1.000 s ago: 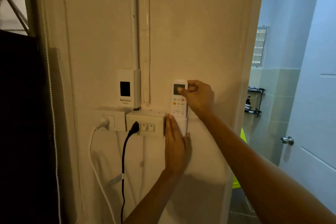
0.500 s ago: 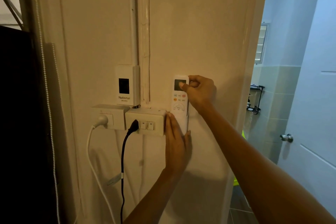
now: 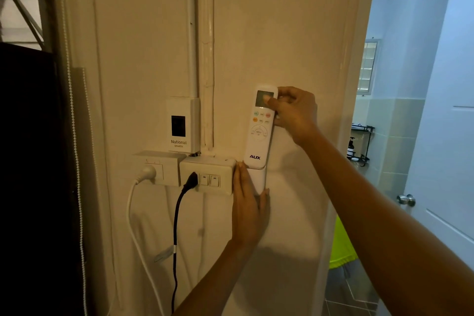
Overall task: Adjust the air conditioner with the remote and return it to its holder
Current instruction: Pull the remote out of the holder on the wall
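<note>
Our right hand (image 3: 295, 113) pinches the remote (image 3: 260, 127) near its top, its foot only just inside the wall holder (image 3: 257, 178). Our left hand (image 3: 250, 209) lies flat, bracing the holder. Whether it's leaving or returning, we can't tell.

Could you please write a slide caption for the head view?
Right hand grips white AUX remote seated in its white wall holder, steadied by left hand.

Switch box (image 3: 207, 174) touching the holder's (image 3: 257, 179) left side, bare wall (image 3: 295, 187) free to its right
</note>
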